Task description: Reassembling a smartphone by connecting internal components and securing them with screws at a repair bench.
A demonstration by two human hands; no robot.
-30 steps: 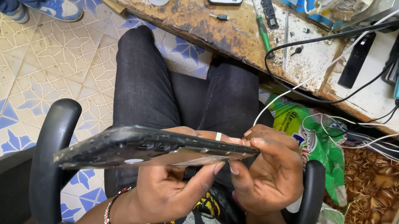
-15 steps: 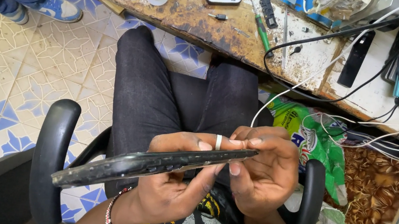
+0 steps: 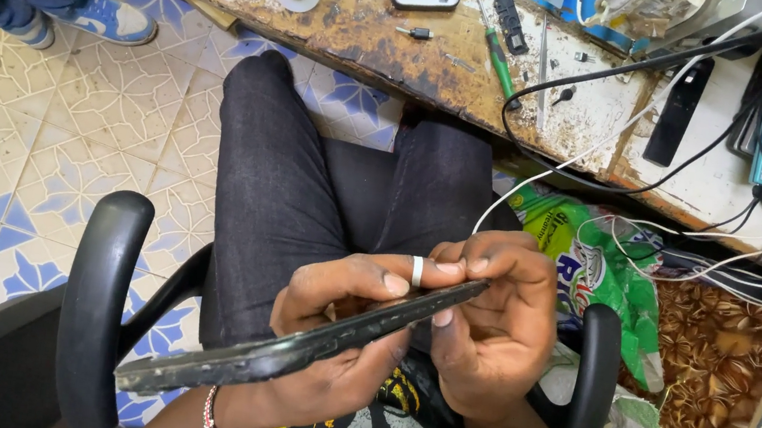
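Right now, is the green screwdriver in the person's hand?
No, the green screwdriver lies on the workbench, while both hands hold a dark flat device.

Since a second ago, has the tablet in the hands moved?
Yes. The tablet has rolled from showing its broad face to nearly edge-on, and its low end now sits further past the chair's left armrest. Both hands, left and right, grip it.
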